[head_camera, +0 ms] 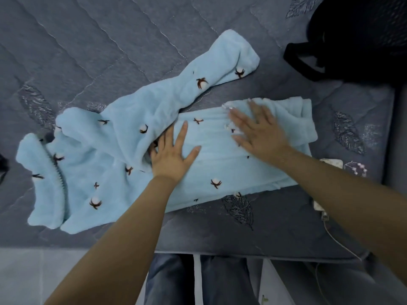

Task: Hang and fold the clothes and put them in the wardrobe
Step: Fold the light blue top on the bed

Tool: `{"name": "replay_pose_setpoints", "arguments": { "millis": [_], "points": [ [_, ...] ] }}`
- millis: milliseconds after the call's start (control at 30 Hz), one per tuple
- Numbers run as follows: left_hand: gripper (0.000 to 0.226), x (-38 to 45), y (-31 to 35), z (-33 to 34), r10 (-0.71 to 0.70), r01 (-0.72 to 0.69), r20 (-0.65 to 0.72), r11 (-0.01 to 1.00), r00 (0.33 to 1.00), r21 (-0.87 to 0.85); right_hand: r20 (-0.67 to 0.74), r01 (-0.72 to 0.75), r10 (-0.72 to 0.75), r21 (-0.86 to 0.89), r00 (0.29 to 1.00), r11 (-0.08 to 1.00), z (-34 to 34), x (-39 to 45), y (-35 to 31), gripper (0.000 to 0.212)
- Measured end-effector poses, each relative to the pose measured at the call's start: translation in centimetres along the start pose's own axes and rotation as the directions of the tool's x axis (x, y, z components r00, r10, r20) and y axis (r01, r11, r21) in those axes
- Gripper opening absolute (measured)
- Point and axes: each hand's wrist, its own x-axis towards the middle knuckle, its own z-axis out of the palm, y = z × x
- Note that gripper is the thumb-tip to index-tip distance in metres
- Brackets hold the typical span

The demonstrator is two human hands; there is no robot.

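A light blue fleece garment (114, 150) with small cotton-flower prints and a zip at its left end lies spread on the grey quilted bed (110, 51). One sleeve (220, 67) stretches up to the right. My left hand (171, 155) presses flat on the garment's middle, fingers straight, some fingertips under a fold. Flat on the folded right part sits my right hand (253, 128), fingers spread.
A black bag (352, 40) sits at the bed's top right. A white charger with its cable (326, 214) lies near the bed's right front edge. My jeans-clad legs stand against the bed's front edge above a white floor.
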Motion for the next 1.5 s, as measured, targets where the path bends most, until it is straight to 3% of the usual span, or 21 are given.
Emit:
{"name": "replay_pose_setpoints", "arguments": {
  "millis": [100,200,300,400,433,467,533,567,600,667,700,767,833,933,1067,1167,1233,1333,1367,1433,1500],
  "points": [
    [0.073,0.2,-0.1,0.2,-0.004,0.004,-0.011,0.999,1.0,-0.042,0.043,-0.215,0.211,0.143,0.977,0.966,0.2,-1.6,4.2,0.07],
    [0.073,0.2,0.0,0.0,-0.001,0.002,0.018,0.998,1.0,-0.063,0.098,-0.273,0.259,0.183,0.961,0.944,0.0,-2.1,5.3,0.074],
    [0.075,-0.1,0.4,-1.3,0.017,-0.01,0.103,0.998,0.995,-0.066,0.139,-0.47,0.449,0.278,0.882,0.838,-1.2,-0.6,3.7,0.073],
    [0.073,0.0,0.1,-4.8,0.136,-0.073,0.244,0.966,0.96,-0.248,-0.012,-0.491,0.57,0.494,0.821,0.717,-3.4,1.8,0.3,0.055],
    [0.062,0.0,-0.3,-6.5,0.198,-0.076,0.26,0.907,0.945,-0.414,-0.028,-0.461,0.613,0.631,0.79,0.624,-4.4,3.0,-1.2,0.049],
    [0.047,0.0,-0.8,-8.5,0.253,-0.056,0.244,0.793,0.936,-0.606,0.037,-0.43,0.665,0.789,0.746,0.439,-5.5,4.5,-2.7,0.043],
    [0.029,0.1,-2.4,-12.2,0.232,-0.044,0.103,0.552,0.967,-0.833,0.335,-0.366,0.659,0.926,0.673,-0.097,-7.8,7.8,-5.8,0.033],
    [0.026,0.6,-3.5,-13.7,0.172,-0.077,0.018,0.525,0.985,-0.848,0.463,-0.363,0.6,0.886,0.652,-0.289,-8.7,9.4,-7.0,0.034],
    [0.023,1.5,-5.0,-14.9,0.11,-0.115,-0.063,0.581,0.992,-0.805,0.533,-0.369,0.549,0.845,0.644,-0.387,-9.3,10.9,-7.9,0.039],
    [0.018,4.2,-8.6,-16.5,0.028,-0.103,-0.135,0.799,0.99,-0.593,0.556,-0.364,0.545,0.828,0.627,-0.426,-9.4,13.5,-9.3,0.051],
    [0.024,5.6,-10.3,-16.9,-0.004,-0.04,-0.093,0.886,0.996,-0.462,0.544,-0.35,0.579,0.837,0.607,-0.421,-9.3,14.5,-9.7,0.057],
    [0.044,7.7,-13.7,-17.3,-0.085,0.111,0.106,0.954,0.991,-0.277,0.5,-0.327,0.649,0.866,0.574,-0.378,-9.1,16.0,-10.8,0.059],
    [0.046,8.5,-15.7,-17.0,-0.087,0.147,0.306,0.972,0.948,-0.181,0.41,-0.256,0.722,0.912,0.558,-0.32,-9.2,16.4,-12.0,0.052],
    [0.034,8.4,-16.7,-16.6,0.056,0.049,0.329,0.952,0.943,-0.303,0.389,-0.023,0.758,0.896,0.523,-0.444,-10.2,15.0,-13.9,0.046],
    [0.034,5.0,-18.1,-18.7,0.25,-0.154,0.134,0.856,0.959,-0.493,0.262,0.226,0.582,0.741,0.77,-0.633,-12.7,8.5,-17.7,0.04],
    [0.018,1.4,-20.1,-20.3,0.395,-0.194,0.18,0.738,0.901,-0.646,0.228,0.292,0.51,0.602,0.829,-0.743,-12.4,1.8,-20.9,0.036],
    [0.034,-0.7,-22.4,-20.8,0.408,-0.063,0.369,0.737,0.835,-0.673,0.355,0.292,0.533,0.548,0.768,-0.784,-10.8,-1.6,-23.5,0.026],
    [0.044,-2.7,-25.3,-19.8,0.295,-0.031,0.51,0.886,0.808,-0.462,0.621,0.213,0.596,0.579,0.51,-0.787,-7.8,-4.9,-27.0,0.032],
    [0.038,-3.1,-25.7,-19.0,0.255,-0.061,0.5,0.927,0.827,-0.37,0.66,0.171,0.607,0.602,0.443,-0.78,-6.8,-5.5,-27.8,0.031],
    [0.025,-3.7,-25.7,-17.8,0.25,-0.186,0.441,0.965,0.862,-0.184,0.691,0.126,0.61,0.616,0.389,-0.778,-5.7,-6.0,-28.8,0.032],
    [0.049,-4.0,-25.1,-17.1,0.356,-0.4,0.382,0.915,0.853,0.042,0.684,0.139,0.643,0.64,0.344,-0.755,-5.4,-5.6,-28.5,0.032]
  ]
}}
